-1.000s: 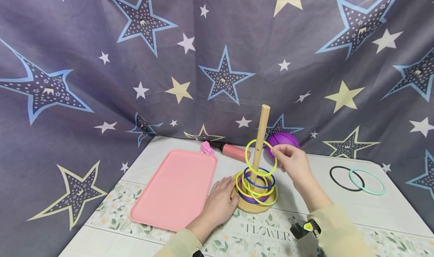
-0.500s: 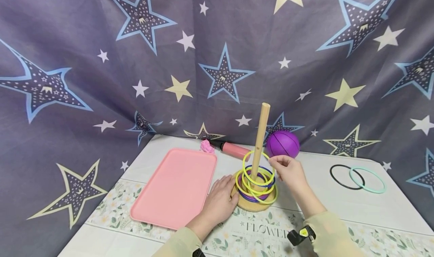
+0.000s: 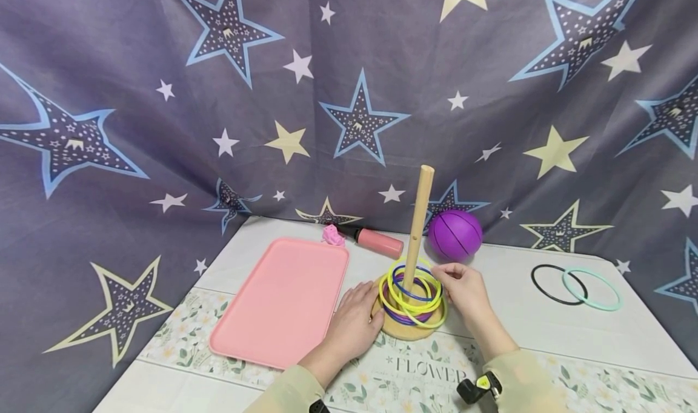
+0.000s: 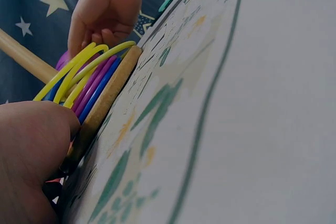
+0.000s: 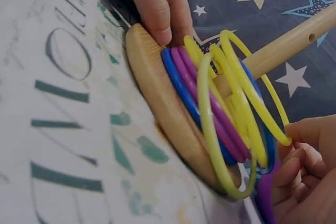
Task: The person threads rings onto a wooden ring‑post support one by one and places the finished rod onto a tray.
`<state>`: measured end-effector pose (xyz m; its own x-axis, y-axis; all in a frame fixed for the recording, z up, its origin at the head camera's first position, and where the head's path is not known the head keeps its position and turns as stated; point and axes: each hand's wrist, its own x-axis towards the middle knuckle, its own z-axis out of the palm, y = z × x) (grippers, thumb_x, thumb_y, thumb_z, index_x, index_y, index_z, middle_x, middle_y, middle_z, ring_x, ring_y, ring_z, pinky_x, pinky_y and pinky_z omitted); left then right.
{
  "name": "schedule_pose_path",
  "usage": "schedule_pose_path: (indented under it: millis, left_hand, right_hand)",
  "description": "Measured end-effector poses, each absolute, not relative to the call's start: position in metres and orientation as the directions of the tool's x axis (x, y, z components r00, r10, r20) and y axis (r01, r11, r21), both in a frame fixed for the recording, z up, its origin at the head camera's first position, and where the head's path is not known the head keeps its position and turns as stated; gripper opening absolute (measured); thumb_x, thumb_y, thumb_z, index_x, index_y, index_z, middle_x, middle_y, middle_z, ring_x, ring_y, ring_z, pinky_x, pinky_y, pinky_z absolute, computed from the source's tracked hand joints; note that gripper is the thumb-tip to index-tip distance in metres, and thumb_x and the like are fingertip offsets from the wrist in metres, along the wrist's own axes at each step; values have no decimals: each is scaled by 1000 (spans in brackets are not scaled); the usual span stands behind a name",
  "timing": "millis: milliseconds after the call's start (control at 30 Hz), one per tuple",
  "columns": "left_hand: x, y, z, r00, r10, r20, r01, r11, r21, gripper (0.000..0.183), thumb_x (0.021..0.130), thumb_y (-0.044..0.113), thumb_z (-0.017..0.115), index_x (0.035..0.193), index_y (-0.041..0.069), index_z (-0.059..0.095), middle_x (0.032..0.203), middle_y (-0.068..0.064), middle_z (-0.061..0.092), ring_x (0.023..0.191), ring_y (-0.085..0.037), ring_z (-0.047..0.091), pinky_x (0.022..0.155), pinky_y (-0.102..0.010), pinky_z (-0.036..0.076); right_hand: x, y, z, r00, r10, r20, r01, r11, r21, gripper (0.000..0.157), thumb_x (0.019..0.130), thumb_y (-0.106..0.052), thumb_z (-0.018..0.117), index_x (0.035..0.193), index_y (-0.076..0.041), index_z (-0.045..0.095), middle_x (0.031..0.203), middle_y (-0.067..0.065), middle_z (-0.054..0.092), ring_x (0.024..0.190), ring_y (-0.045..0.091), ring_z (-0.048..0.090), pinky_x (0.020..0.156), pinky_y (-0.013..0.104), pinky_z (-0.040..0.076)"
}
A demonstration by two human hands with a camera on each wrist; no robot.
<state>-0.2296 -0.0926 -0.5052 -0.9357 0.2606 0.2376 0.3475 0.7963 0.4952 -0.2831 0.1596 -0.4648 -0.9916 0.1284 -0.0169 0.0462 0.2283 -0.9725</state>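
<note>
A wooden post [image 3: 420,213] rises from a round wooden base [image 3: 408,333]. Blue, purple and yellow rings lie loosely stacked around its foot, one pale yellow ring [image 5: 208,124] hanging askew past the base's edge. My right hand [image 3: 463,287] pinches the topmost yellow ring [image 5: 257,107] by its right side between thumb and forefinger. That ring encircles the post and tilts low over the pile. My left hand [image 3: 353,322] lies with fingers extended against the left side of the base; in the right wrist view its fingertips reach the base's rim beside the lowest blue ring.
Left of the base lies a pink tray [image 3: 280,304]. Behind are a pink crumpled piece [image 3: 333,236], a pink cylinder with a black end [image 3: 380,243] and a purple ball [image 3: 455,235]. Off to the right, a black ring [image 3: 545,298] and a mint ring [image 3: 606,308] overlap.
My right hand has lowered the yellow ring along the post, from about mid-height down onto the pile. The left hand has stayed at the base.
</note>
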Motion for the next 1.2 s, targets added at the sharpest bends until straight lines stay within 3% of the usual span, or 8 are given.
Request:
schedule_pose_path:
  millis: [267, 600, 1000, 1200]
  left_hand:
    - [-230, -93, -506, -930, 265, 255, 360, 797, 485, 56, 110, 23, 63, 160, -1, 54, 166, -25, 49, 158, -43, 40, 134, -57, 26]
    - [-231, -94, -507, -931, 267, 250, 358, 805, 473, 57, 110, 24, 62, 159, -4, 54, 167, -24, 48, 159, -42, 39, 134, -57, 26]
    - [-231, -95, -507, -930, 265, 254, 359, 804, 474, 57, 110, 24, 63, 159, -5, 54, 167, -25, 48, 159, -42, 40, 134, -57, 26]
    - [-231, -95, -506, -931, 272, 242, 359, 798, 484, 57, 111, 25, 62, 160, -4, 53, 168, -25, 47, 159, -42, 39, 134, -57, 25]
  right_hand:
    - [-283, 160, -473, -987, 160, -2, 38, 222, -974, 23, 104, -17, 77, 115, 4, 76, 80, -1, 63, 61, 7, 53, 52, 21, 50]
    - [-285, 159, -483, -983, 181, 16, 37, 287, -957, 20, 103, -17, 76, 109, 2, 77, 96, 4, 65, 66, 7, 55, 52, 20, 52]
    - [-286, 165, -492, -986, 164, 24, 16, 238, -971, 26, 106, -21, 76, 116, 2, 73, 89, 0, 63, 63, 7, 55, 52, 21, 51]
    - [-283, 179, -493, -979, 196, 53, -11, 209, -978, 31, 107, -26, 77, 119, 2, 72, 76, -2, 58, 60, 7, 53, 53, 21, 49]
